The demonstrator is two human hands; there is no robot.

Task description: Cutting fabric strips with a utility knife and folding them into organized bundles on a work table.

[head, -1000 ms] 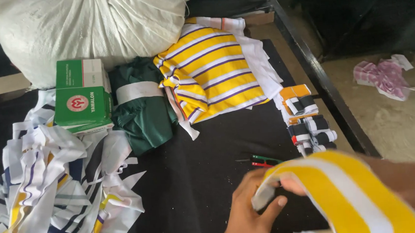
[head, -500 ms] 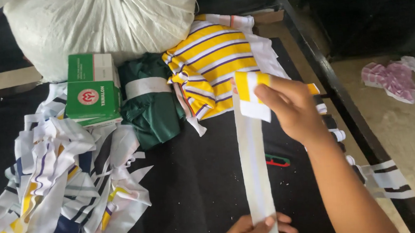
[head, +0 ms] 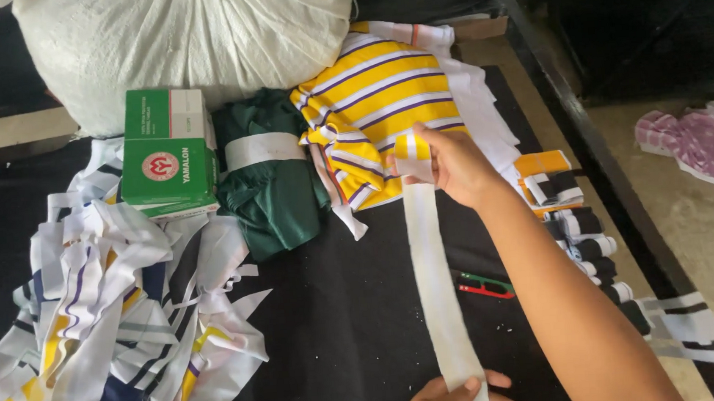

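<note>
Black table, white strip stretched between both hands, right edge near

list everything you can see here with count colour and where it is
fabric strip: 1, white with yellow end, stretched between both hands
striped cloth pile: 1, yellow, white and purple, top middle
green cloth bundle: 1, dark green with white band, beside the boxes
boxes: 2, green and white, stacked, left
scrap heap: 1, white, yellow and navy, lower left
sack: 1, white, top
folded strips: several, black, white and orange, right edge
snips: 1, red and green, on the black table
crumpled cloth: 1, pink, on floor
left hand: holds strip's near end
right hand: holds strip's far end
</note>
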